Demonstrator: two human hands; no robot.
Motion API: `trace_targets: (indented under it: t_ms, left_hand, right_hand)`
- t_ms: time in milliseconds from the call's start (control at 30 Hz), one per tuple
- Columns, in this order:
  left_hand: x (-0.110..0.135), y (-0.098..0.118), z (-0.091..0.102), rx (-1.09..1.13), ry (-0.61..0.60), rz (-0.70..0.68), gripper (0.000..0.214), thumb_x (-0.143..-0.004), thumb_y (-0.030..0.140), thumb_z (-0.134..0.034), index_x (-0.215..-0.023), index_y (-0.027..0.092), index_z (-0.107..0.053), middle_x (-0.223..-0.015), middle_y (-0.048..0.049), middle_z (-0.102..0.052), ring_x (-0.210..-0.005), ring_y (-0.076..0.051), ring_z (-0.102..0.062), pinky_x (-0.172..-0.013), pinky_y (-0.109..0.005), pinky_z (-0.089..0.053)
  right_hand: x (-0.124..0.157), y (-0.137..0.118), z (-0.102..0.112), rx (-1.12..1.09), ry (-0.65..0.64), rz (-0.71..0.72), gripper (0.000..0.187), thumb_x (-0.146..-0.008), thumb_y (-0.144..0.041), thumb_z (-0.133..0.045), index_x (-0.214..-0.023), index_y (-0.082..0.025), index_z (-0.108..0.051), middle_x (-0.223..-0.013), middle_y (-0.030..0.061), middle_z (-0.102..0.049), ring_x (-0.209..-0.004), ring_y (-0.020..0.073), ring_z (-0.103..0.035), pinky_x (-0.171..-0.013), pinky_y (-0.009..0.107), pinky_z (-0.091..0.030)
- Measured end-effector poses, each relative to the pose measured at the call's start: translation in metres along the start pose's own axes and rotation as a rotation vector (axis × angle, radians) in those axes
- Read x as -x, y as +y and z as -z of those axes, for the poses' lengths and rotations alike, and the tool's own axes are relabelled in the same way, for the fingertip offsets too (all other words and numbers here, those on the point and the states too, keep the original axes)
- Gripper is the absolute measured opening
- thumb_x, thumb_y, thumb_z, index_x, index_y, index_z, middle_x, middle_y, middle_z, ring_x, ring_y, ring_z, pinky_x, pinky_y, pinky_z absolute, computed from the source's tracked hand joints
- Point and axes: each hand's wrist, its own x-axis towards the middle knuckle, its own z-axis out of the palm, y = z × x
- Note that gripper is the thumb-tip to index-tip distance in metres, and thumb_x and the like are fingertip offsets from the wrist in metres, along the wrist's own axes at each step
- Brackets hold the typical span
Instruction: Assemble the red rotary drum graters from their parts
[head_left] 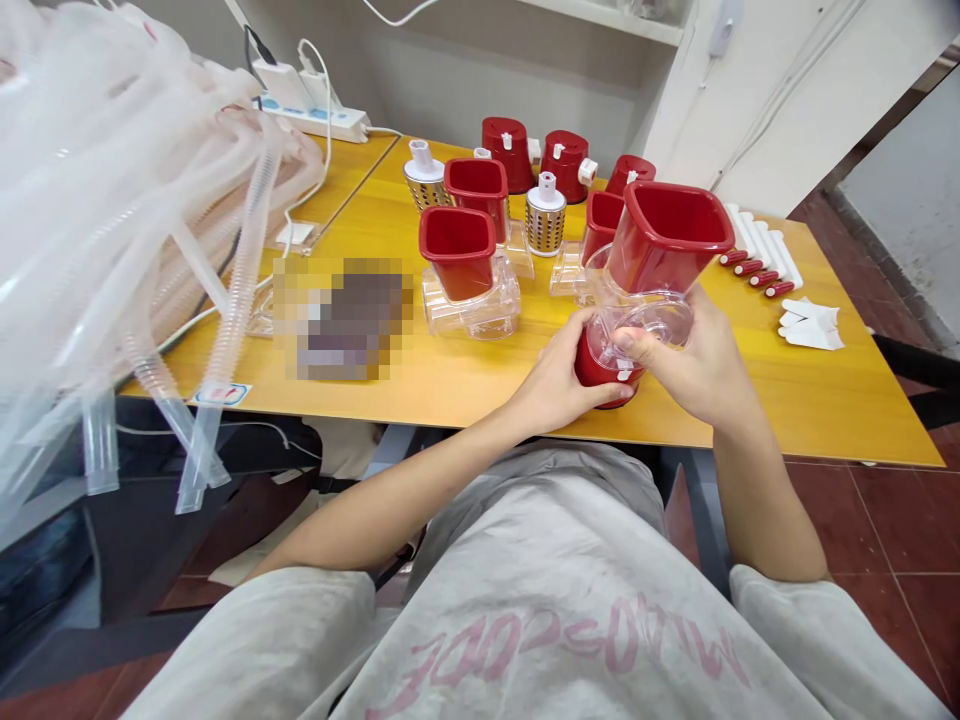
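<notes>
My left hand is wrapped round a red suction base with a white tab, near the table's front edge. Above it, my right hand grips the transparent housing of a rotary grater, thumb across its round opening. A red square hopper tops that housing. Housing and base meet between my hands; whether they are locked together I cannot tell. To the left stand another transparent housing with a red hopper and a metal grater drum with a white stem.
Several red bases line the back. White handles with red grips and white pieces lie at right. A blurred dark object lies left. Transparent plastic tubes hang over the left edge near a power strip.
</notes>
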Motion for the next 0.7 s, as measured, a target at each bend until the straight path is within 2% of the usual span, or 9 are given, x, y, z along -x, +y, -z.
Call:
trace_targets:
  t_ms: [133,267,333,433,533,633,700]
  left_hand:
    - [-0.001,-0.001,0.002,0.042,-0.026,0.001,0.096,-0.082,0.047,-0.108,-0.161,0.022,-0.059,-0.166,-0.0202,-0.074,-0.154,-0.045,-0.073,-0.136,-0.067,-0.055]
    - [-0.001,-0.005,0.001,0.044,-0.036,-0.021,0.101,-0.082,0.049,-0.110,-0.164,0.023,-0.057,-0.168,-0.0205,-0.072,-0.156,-0.047,-0.072,-0.137,-0.068,-0.055]
    - [-0.001,-0.007,0.001,0.069,-0.034,-0.055,0.101,-0.088,0.058,-0.108,-0.166,0.023,-0.055,-0.171,-0.0212,-0.071,-0.158,-0.046,-0.071,-0.138,-0.068,-0.055]
    - [-0.003,-0.005,0.003,0.111,-0.034,-0.103,0.086,-0.103,0.073,-0.093,-0.162,0.022,-0.059,-0.167,-0.0205,-0.075,-0.157,-0.042,-0.073,-0.142,-0.064,-0.053]
    - [-0.007,-0.002,0.009,0.117,-0.090,-0.101,0.078,-0.107,0.077,-0.087,-0.157,0.021,-0.065,-0.162,-0.0189,-0.079,-0.152,-0.039,-0.076,-0.144,-0.062,-0.052]
    - [-0.009,0.000,0.016,0.147,-0.161,-0.068,0.080,-0.104,0.073,-0.092,-0.161,0.023,-0.066,-0.170,-0.0171,-0.076,-0.159,-0.040,-0.073,-0.144,-0.058,-0.053]
    - [-0.010,-0.001,0.019,0.148,-0.168,-0.043,0.082,-0.102,0.068,-0.095,-0.164,0.024,-0.066,-0.175,-0.0158,-0.073,-0.165,-0.041,-0.069,-0.146,-0.058,-0.052]
  right_hand:
    - [-0.002,-0.001,0.003,-0.041,-0.048,0.002,0.070,-0.101,-0.076,-0.097,-0.152,-0.033,-0.075,-0.141,0.0153,-0.089,-0.124,0.0448,-0.090,-0.107,0.065,-0.077]
    - [-0.001,-0.004,0.001,-0.046,-0.003,-0.022,0.071,-0.099,-0.075,-0.099,-0.149,-0.032,-0.075,-0.138,0.0149,-0.090,-0.123,0.0441,-0.090,-0.105,0.063,-0.077]
    - [0.001,-0.011,-0.003,-0.027,0.022,-0.035,0.072,-0.097,-0.077,-0.099,-0.147,-0.031,-0.075,-0.136,0.0151,-0.090,-0.121,0.0439,-0.090,-0.104,0.063,-0.077]
    - [0.005,-0.023,-0.011,-0.006,0.058,-0.062,0.075,-0.097,-0.078,-0.098,-0.149,-0.029,-0.075,-0.134,0.0146,-0.090,-0.118,0.0421,-0.090,-0.104,0.063,-0.076]
    - [0.009,-0.030,-0.014,-0.011,0.083,-0.097,0.079,-0.098,-0.081,-0.096,-0.151,-0.027,-0.074,-0.133,0.0128,-0.090,-0.115,0.0399,-0.089,-0.109,0.064,-0.073]
    - [0.010,-0.020,-0.005,-0.068,0.008,-0.046,0.089,-0.102,-0.093,-0.085,-0.162,-0.028,-0.073,-0.147,0.0148,-0.087,-0.132,0.0413,-0.087,-0.122,0.064,-0.070]
    - [0.008,-0.003,0.006,-0.073,-0.076,0.011,0.097,-0.108,-0.103,-0.062,-0.175,-0.033,-0.066,-0.170,0.0142,-0.077,-0.156,0.0418,-0.078,-0.134,0.064,-0.064]
